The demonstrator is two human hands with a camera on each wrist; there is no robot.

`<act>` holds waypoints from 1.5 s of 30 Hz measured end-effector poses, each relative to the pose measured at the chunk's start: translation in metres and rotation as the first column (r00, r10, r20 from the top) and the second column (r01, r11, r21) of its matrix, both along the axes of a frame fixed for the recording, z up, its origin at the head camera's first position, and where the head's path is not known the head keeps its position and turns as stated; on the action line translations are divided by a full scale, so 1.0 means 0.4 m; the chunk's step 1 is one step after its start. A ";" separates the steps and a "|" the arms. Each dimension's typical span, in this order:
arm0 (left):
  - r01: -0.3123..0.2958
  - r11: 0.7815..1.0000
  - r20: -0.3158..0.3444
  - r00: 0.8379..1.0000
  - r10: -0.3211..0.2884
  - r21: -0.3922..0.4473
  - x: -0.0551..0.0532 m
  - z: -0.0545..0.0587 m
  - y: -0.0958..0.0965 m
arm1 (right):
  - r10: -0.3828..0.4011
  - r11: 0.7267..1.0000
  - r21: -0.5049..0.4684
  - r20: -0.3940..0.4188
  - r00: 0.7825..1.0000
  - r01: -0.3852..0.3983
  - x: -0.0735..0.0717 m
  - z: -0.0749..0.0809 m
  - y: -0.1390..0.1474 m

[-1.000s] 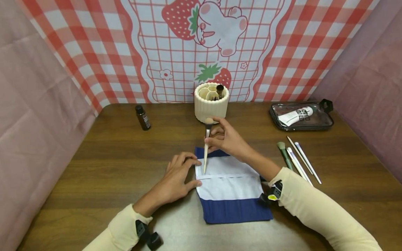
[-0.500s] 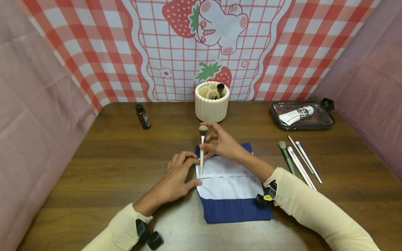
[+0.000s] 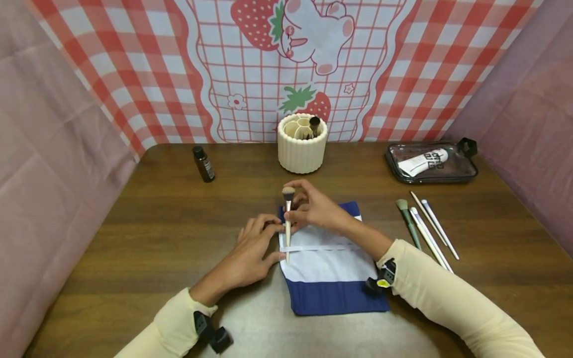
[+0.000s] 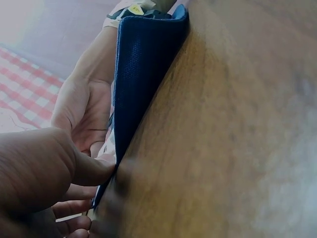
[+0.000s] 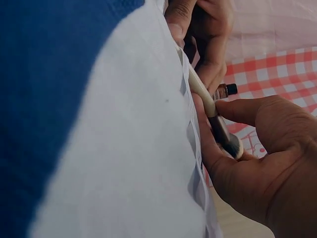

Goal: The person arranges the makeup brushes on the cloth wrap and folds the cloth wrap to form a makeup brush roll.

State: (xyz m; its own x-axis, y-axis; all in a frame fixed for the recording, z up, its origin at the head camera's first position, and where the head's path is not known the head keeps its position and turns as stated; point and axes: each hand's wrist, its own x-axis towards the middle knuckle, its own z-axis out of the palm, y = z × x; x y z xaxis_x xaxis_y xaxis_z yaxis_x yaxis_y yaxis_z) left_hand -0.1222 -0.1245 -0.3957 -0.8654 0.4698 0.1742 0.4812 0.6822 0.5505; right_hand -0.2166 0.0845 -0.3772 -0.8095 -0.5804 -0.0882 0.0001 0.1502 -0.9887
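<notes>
The right hand [image 3: 315,208] has drawn the brush [image 3: 288,233] leftward and nearer the person, and the handle, slanted a second ago, now stands straighter. Its tip, which had only reached the white band [image 3: 318,247], now pokes out past the band's near edge.

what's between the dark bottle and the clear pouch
The cream ribbed brush holder stands between them in the head view, with bare tabletop on both sides.

Brush [image 3: 288,232] w/ pale hndl [image 5: 202,90], end under wht strap [image 3: 322,247], navy/wht cloth [image 3: 333,268] spread
</notes>
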 end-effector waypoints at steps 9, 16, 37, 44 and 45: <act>-0.001 1.000 0.012 1.000 0.001 -0.020 -0.003 0.007 0.002 | 0.111 0.975 0.215 -0.235 0.966 -0.060 0.020 0.009 0.017; 0.003 1.000 -0.008 1.000 -0.003 -0.022 -0.007 0.008 0.003 | 0.126 0.965 0.253 -0.204 0.971 -0.072 0.042 0.018 0.035; -0.021 0.999 0.020 1.000 0.021 -0.027 -0.002 0.002 0.004 | 0.203 0.910 0.402 -0.224 0.953 -0.099 0.066 0.028 0.023; -0.031 0.999 0.025 0.999 0.032 -0.037 -0.001 0.001 0.006 | 0.105 0.947 0.314 -0.115 0.988 -0.064 0.060 0.028 0.019; -0.032 0.999 0.021 0.999 0.032 -0.034 -0.001 0.002 0.007 | 0.088 0.953 0.297 -0.098 0.991 -0.056 0.059 0.028 0.019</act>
